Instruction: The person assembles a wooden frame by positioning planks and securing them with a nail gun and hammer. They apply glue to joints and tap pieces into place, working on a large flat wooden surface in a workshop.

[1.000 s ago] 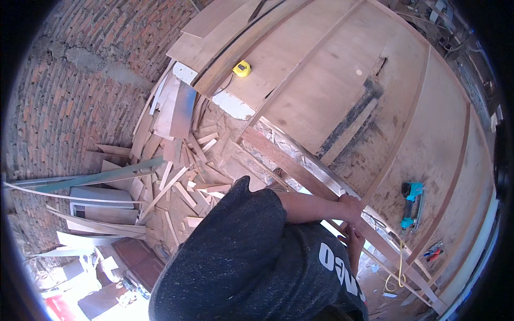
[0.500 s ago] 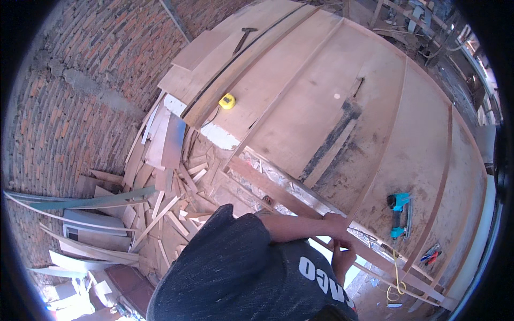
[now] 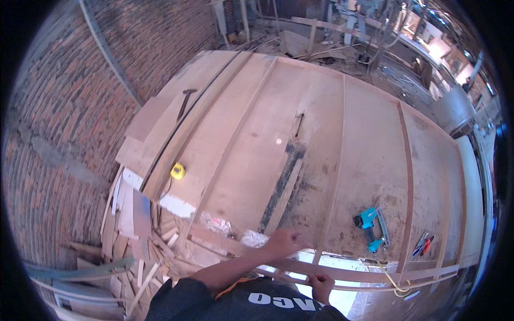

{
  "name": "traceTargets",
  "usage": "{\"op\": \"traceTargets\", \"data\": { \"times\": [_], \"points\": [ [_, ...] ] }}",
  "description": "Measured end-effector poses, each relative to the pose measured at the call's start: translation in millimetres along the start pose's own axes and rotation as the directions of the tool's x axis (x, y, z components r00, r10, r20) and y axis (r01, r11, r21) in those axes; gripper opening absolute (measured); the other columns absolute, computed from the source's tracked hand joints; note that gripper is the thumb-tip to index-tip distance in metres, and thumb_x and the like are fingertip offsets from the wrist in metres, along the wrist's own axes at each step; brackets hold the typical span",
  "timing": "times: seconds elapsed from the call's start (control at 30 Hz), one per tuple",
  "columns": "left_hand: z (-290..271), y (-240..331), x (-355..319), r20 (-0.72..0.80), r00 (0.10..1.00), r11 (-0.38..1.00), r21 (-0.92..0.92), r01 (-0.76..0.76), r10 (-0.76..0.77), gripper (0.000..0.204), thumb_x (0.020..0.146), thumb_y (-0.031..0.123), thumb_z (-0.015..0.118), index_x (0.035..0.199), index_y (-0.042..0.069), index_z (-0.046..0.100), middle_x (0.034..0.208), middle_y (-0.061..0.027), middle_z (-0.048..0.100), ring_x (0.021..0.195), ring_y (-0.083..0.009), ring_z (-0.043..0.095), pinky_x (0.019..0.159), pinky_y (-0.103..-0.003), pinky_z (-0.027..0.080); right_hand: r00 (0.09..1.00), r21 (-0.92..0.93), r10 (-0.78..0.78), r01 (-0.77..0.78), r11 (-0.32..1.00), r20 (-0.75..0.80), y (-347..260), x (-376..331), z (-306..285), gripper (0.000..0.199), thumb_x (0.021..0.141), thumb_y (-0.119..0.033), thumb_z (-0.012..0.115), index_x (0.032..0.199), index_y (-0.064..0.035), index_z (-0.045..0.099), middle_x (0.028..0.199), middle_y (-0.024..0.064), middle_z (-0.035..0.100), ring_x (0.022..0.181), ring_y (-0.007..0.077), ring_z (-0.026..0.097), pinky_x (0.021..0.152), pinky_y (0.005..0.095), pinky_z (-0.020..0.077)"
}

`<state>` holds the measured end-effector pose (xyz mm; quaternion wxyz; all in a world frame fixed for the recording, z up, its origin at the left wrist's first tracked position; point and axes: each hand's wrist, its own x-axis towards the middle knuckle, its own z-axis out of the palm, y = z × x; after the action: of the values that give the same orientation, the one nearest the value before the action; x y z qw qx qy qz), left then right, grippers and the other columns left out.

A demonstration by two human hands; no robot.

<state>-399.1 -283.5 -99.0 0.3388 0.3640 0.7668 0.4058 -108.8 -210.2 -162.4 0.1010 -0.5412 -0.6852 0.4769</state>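
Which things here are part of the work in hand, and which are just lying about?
In hand:
left hand resting on the wooden strip
right hand gripping the same strip
big wooden panel the strip lies on

Lying about:
blue nail gun
yellow tape measure
hammer
pliers
scrap wood pile

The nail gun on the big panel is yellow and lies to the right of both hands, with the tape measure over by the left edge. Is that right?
Not quite. In the head view the nail gun is teal, not yellow. It does lie on the panel right of the left hand and right hand. The yellow thing is the tape measure near the left edge.
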Motion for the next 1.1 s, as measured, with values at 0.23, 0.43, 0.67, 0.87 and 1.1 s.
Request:
{"op": "traceTargets", "data": {
  "times": [0.23, 0.43, 0.67, 0.87, 1.1],
  "points": [
    [-320.9, -163.3, 53.3, -0.782, 0.614, 0.993, 0.050, -0.111, 0.108, 0.020, 0.093, 0.020, 0.080, 0.096, 0.000, 0.074, 0.083, -0.0074, 0.074, 0.075, -0.0147, 0.068, 0.068, -0.033, 0.055, 0.974, 0.234, 0.130, -0.085, 0.969, -0.185, 14.8, -12.3, 10.4, 0.016, 0.080, -0.005, 0.084, 0.091, 0.0047, 0.079, 0.080, 0.0119, 0.078, 0.072, 0.0183, 0.074, 0.070, 0.0332, 0.0597],
    [-547.3, -353.5, 136.5, -0.895, 0.440, 0.909, 0.126, 0.398, -0.069, 0.039, 0.093, 0.037, 0.078, 0.105, 0.000, 0.075, 0.098, -0.0195, 0.077, 0.091, -0.0359, 0.074, 0.083, -0.046, 0.058, 0.974, 0.163, 0.059, -0.023, 0.986, -0.217, 33.9, -11.0, -3.3, 0.008, 0.082, 0.000, 0.081, 0.089, 0.0008, 0.079, 0.082, 0.0076, 0.077, 0.070, 0.0158, 0.072, 0.064, 0.0318, 0.0585],
    [-624.5, -409.6, 239.2, -0.800, 0.560, 0.860, 0.116, 0.497, -0.216, 0.067, 0.092, 0.051, 0.078, 0.124, -0.007, 0.065, 0.115, -0.0286, 0.073, 0.110, -0.0451, 0.071, 0.098, -0.052, 0.056, 0.913, 0.095, 0.318, -0.303, 0.948, -0.254, -0.3, -23.7, 4.2, 0.011, 0.083, -0.002, 0.085, 0.091, 0.0001, 0.078, 0.082, 0.0067, 0.076, 0.070, 0.0145, 0.071, 0.059, 0.0305, 0.0560],
    [-629.8, -425.1, 281.4, -0.673, 0.654, 0.782, 0.178, 0.598, -0.347, 0.070, 0.094, 0.049, 0.076, 0.128, -0.009, 0.062, 0.124, -0.0314, 0.071, 0.119, -0.0466, 0.069, 0.103, -0.051, 0.054, 0.909, 0.074, 0.292, -0.283, 0.956, -0.299, 14.2, -26.9, 2.3, 0.029, 0.076, -0.024, 0.094, 0.079, -0.0035, 0.073, 0.067, 0.0032, 0.070, 0.057, 0.0120, 0.063, 0.052, 0.0309, 0.0520],
    [-688.9, -415.0, 289.9, -0.602, 0.708, 0.680, 0.344, 0.647, -0.370, 0.039, 0.083, 0.024, 0.070, 0.102, -0.010, 0.073, 0.111, -0.0292, 0.075, 0.105, -0.0399, 0.075, 0.093, -0.046, 0.059, 0.934, 0.058, 0.229, -0.222, 0.973, -0.273, 11.2, -7.9, 12.3, 0.024, 0.078, -0.021, 0.093, 0.087, -0.0030, 0.080, 0.070, 0.0018, 0.070, 0.062, 0.0101, 0.064, 0.054, 0.0291, 0.0499]
  ]
}}
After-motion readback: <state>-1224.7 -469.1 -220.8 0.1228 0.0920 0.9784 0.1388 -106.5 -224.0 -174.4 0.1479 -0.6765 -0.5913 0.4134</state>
